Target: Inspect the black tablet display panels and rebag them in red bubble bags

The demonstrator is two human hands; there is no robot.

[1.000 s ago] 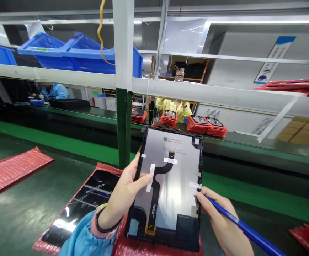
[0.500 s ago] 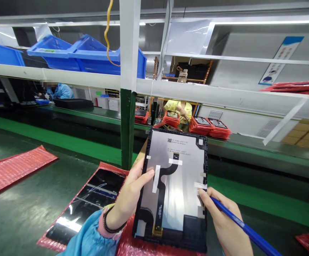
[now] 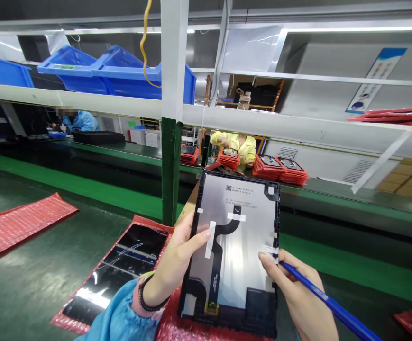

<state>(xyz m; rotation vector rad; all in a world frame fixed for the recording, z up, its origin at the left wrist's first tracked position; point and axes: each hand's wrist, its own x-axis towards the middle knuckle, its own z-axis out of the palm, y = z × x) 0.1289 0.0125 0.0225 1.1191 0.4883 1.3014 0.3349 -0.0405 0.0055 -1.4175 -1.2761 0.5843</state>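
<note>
A tablet screen panel (image 3: 245, 258) is tilted up in front of me, its silver back facing me inside a black frame. A black flex cable (image 3: 215, 270) runs down it, and white tape strips (image 3: 210, 239) lie beside and across the cable. My left hand (image 3: 177, 258) grips the left edge, thumb on the back. On the right edge, my right hand (image 3: 300, 289) pinches the panel near a strip of tape, with a blue pen (image 3: 328, 299) also held in its fingers. Red bubble wrap (image 3: 195, 327) shows under the panel's lower end.
Left of the panel, a glossy black screen (image 3: 120, 267) lies on red bubble wrap. A red bubble-wrap sleeve (image 3: 24, 225) is farther left. Behind stand a post (image 3: 170, 170), stacked panels in red wrap (image 3: 270, 168) and a person in yellow (image 3: 243, 144). Blue bins (image 3: 120, 78) sit overhead.
My right thumb has shifted slightly left onto the panel's back. The panel has moved a little to the right in view. The person in yellow has moved their arms.
</note>
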